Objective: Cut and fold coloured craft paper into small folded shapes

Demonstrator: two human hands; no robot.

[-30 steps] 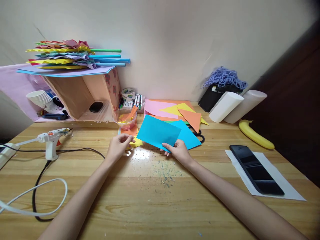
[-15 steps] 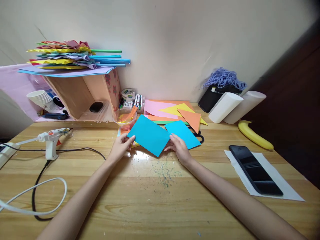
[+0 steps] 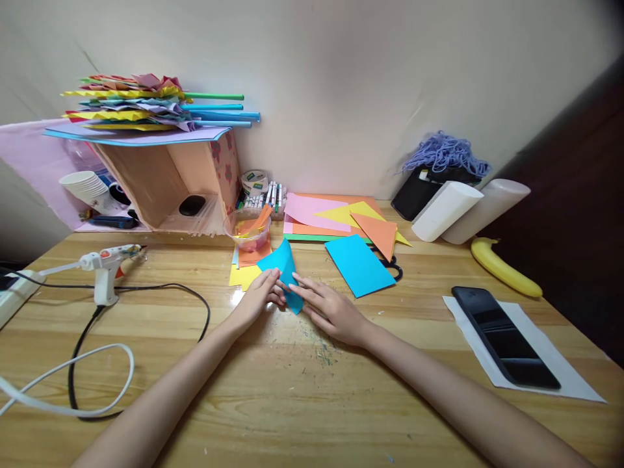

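Both hands have come closer together since half a second ago, and the blue sheet between them, flat then, is now bent into a curve with one corner standing up. From where I stand, it sits directly between the two hands, above the bench, its raised corner on the far side of the fingers and a lower point reaching down between the hands toward the near side.

At its left, the left hand is clamped on the paper, thumb and fingers closed over its edge. From the other side the right hand touches it with outstretched fingertips; I can't tell whether the thumb pinches it from behind. Just beyond the left hand are a yellow paper and a clear bowl with orange and yellow strips in it.

Past the right hand, and now clear of it, a second blue sheet lies flat on the bench, near black scissor handles. Farther back, pink paper and other coloured sheets overlap near the wall. Well apart at the left stands a glue gun; over on the right are a banana and a phone resting on white paper.
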